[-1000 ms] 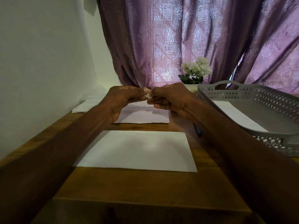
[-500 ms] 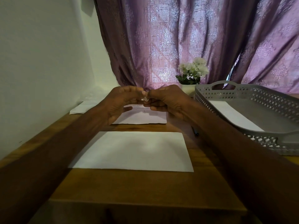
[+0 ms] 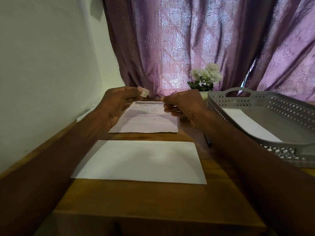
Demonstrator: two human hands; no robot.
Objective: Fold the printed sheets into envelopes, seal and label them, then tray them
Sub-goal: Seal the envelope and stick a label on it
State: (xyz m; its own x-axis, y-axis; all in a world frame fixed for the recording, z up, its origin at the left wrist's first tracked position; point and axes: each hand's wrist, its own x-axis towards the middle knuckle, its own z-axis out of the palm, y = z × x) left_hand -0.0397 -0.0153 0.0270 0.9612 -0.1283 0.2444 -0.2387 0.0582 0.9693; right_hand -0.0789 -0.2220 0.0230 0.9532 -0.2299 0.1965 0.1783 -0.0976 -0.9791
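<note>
Left hand [image 3: 117, 103] pinches a small label [image 3: 144, 93]; right hand [image 3: 185, 106] has its fingertips pinched together, contents unclear. Below them, a sheet [image 3: 146, 122] headed "Replace Toner...", the rest unreadable.

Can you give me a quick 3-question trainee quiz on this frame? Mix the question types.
1. True or false: the grey perforated tray already has a white envelope lying in it.
2. Which hand pinches the small white sticker? A) left hand B) right hand C) neither
3. Fill in: the printed sheet lies ____ the plain envelope on the wooden desk, as seen from the person.

Key: 1 true; 2 A; 3 beyond (farther away).
</note>
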